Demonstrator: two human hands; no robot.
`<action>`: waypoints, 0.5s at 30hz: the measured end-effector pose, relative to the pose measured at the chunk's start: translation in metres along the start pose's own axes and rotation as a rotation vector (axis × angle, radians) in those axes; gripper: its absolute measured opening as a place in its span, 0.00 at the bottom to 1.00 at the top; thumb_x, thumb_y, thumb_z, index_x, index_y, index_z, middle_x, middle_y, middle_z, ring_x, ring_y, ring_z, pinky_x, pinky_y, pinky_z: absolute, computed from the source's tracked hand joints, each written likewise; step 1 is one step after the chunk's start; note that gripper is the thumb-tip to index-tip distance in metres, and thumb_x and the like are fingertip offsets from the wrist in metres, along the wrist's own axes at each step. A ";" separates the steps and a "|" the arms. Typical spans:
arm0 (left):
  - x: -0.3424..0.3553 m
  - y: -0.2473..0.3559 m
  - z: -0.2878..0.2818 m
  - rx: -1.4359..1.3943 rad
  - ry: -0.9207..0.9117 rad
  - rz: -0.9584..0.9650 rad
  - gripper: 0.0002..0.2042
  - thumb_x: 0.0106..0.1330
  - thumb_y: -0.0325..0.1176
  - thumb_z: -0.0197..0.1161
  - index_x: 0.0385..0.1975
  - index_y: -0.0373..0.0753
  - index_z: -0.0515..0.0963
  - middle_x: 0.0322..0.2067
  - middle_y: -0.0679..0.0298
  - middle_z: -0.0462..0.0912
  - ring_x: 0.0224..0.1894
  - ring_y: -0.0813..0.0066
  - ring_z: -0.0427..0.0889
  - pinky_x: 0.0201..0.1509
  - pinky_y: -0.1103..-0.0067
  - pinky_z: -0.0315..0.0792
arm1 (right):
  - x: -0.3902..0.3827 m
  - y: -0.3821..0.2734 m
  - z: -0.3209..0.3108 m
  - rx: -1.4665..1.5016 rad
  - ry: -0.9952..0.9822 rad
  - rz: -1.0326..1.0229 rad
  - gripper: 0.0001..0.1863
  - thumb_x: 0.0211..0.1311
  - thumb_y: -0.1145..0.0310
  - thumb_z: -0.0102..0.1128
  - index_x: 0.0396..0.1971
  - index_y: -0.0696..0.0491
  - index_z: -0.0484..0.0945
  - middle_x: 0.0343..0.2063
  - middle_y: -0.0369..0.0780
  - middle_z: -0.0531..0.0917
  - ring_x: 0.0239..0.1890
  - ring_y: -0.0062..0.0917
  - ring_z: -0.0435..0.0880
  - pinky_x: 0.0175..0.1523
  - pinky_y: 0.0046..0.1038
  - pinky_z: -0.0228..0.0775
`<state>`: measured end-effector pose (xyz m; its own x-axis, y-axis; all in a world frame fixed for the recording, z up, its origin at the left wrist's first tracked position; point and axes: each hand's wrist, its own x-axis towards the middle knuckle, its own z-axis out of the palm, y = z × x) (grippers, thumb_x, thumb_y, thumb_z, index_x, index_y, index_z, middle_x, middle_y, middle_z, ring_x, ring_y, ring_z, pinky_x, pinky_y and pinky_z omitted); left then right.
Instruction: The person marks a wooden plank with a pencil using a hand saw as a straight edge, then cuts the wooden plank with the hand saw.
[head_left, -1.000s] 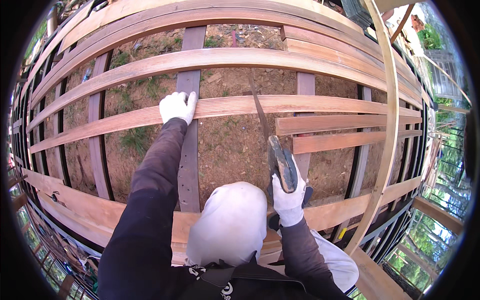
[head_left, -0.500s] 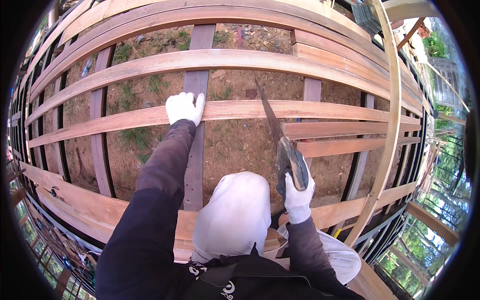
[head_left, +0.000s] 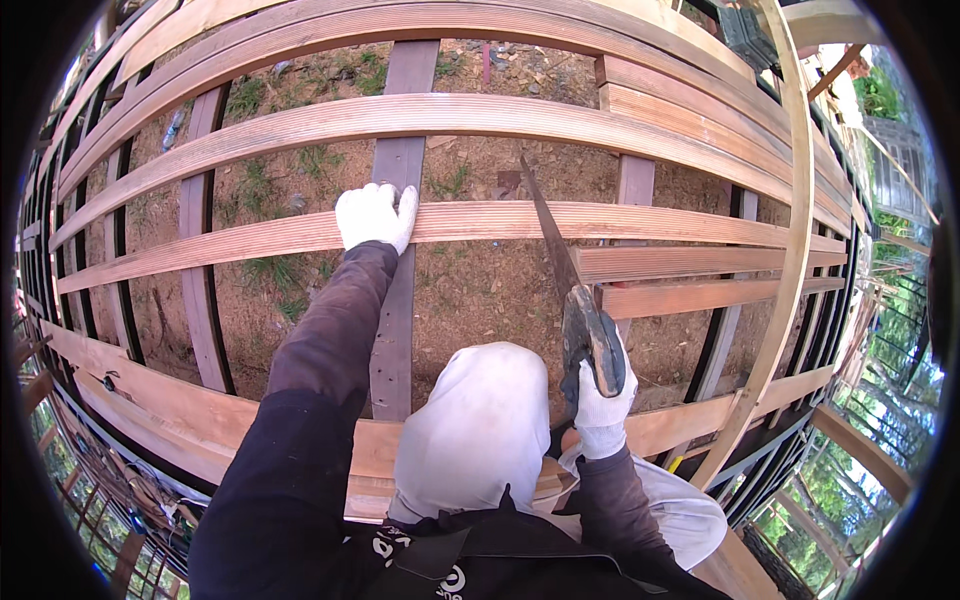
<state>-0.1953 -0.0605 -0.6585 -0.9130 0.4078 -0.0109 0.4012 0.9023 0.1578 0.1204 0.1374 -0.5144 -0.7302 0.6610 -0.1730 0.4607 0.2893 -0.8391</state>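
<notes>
Head view | my left hand (head_left: 376,217) clasps the grooved board (head_left: 480,222) over a joist (head_left: 398,300) | my right hand (head_left: 606,392) grips the handsaw (head_left: 574,305), its blade slanting across that same board

Brown Dirt Below, Green Trees Beside

The place is outdoors, and it is bright with daylight. Brown dirt (head_left: 490,310) is the ground, down under a wooden floor frame. Little clumps of green grass (head_left: 275,275) grow in it, mostly on the left. Small stones and bits of wood lie at the far end. Grey-brown beams (head_left: 392,345) sit above the dirt, with big gaps between them. Green trees (head_left: 910,375) stand off to the right, and light shines between them. Something like a grey wall (head_left: 893,150) is at the far right, too small to see well.
</notes>
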 end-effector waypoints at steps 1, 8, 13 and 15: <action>0.001 0.005 -0.004 -0.001 0.000 0.015 0.23 0.72 0.54 0.55 0.28 0.42 0.85 0.29 0.55 0.85 0.36 0.54 0.84 0.51 0.61 0.71 | 0.010 -0.002 0.005 0.032 0.020 0.023 0.31 0.63 0.78 0.61 0.68 0.62 0.71 0.61 0.50 0.83 0.64 0.34 0.82 0.68 0.32 0.71; 0.000 0.035 0.013 -0.061 -0.001 0.051 0.22 0.73 0.53 0.56 0.28 0.40 0.84 0.29 0.54 0.84 0.37 0.53 0.83 0.50 0.59 0.72 | 0.133 0.028 0.053 0.007 0.075 0.086 0.26 0.64 0.74 0.66 0.62 0.63 0.76 0.55 0.48 0.86 0.58 0.30 0.84 0.64 0.31 0.73; -0.004 -0.002 0.003 0.013 0.021 0.010 0.23 0.73 0.54 0.55 0.27 0.42 0.85 0.29 0.55 0.85 0.36 0.54 0.84 0.51 0.61 0.71 | -0.015 -0.021 -0.011 0.199 -0.010 0.105 0.32 0.63 0.75 0.61 0.68 0.64 0.70 0.63 0.50 0.80 0.67 0.33 0.78 0.72 0.34 0.66; -0.001 0.004 -0.002 -0.008 0.023 0.018 0.22 0.73 0.53 0.56 0.27 0.42 0.84 0.29 0.55 0.84 0.36 0.54 0.83 0.51 0.60 0.71 | -0.015 -0.015 -0.010 0.176 -0.024 0.075 0.31 0.63 0.75 0.58 0.68 0.65 0.70 0.65 0.50 0.78 0.69 0.33 0.75 0.73 0.36 0.64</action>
<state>-0.1924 -0.0575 -0.6556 -0.9073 0.4202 0.0150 0.4167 0.8939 0.1654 0.1300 0.1300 -0.4941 -0.7096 0.6591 -0.2492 0.4207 0.1127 -0.9002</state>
